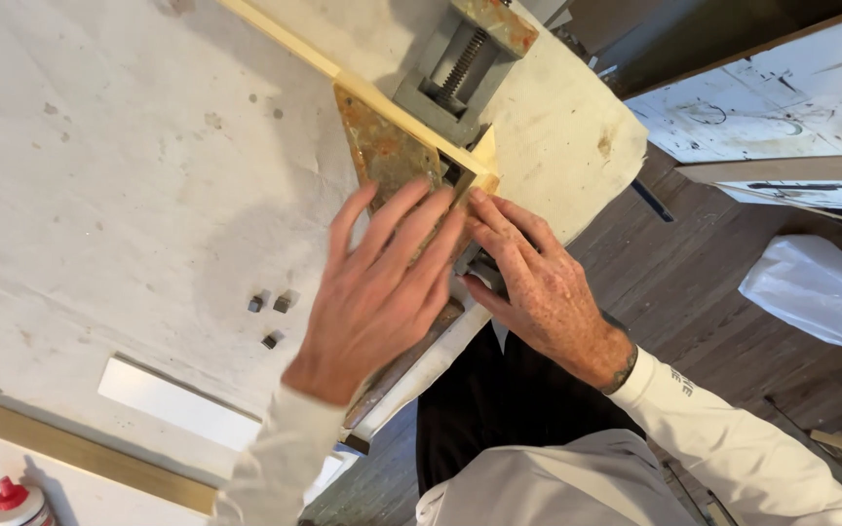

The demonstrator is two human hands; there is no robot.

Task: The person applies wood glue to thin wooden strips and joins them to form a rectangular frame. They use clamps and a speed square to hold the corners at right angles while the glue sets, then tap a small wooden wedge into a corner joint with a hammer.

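Note:
My left hand (377, 287) lies flat, fingers spread, on a rusty metal corner clamp (382, 146) at the edge of a white workbench (129, 175). My right hand (528, 282) presses its fingertips on the clamp's corner, where a pale wooden strip (294, 44) meets a second strip (484, 156) at a mitred joint. The thumb of the right hand curls under the clamp by the bench edge. A grey screw vise part (460, 63) of the clamp sits just beyond the joint. Neither hand grips anything that I can see.
Three small dark metal pieces (270, 317) lie on the bench left of my left hand. A white flat strip (177, 399), a long wooden batten (80, 448) and a red-capped glue bottle (17, 502) are near the bottom left. A white plastic bag (816, 287) lies on the wooden floor.

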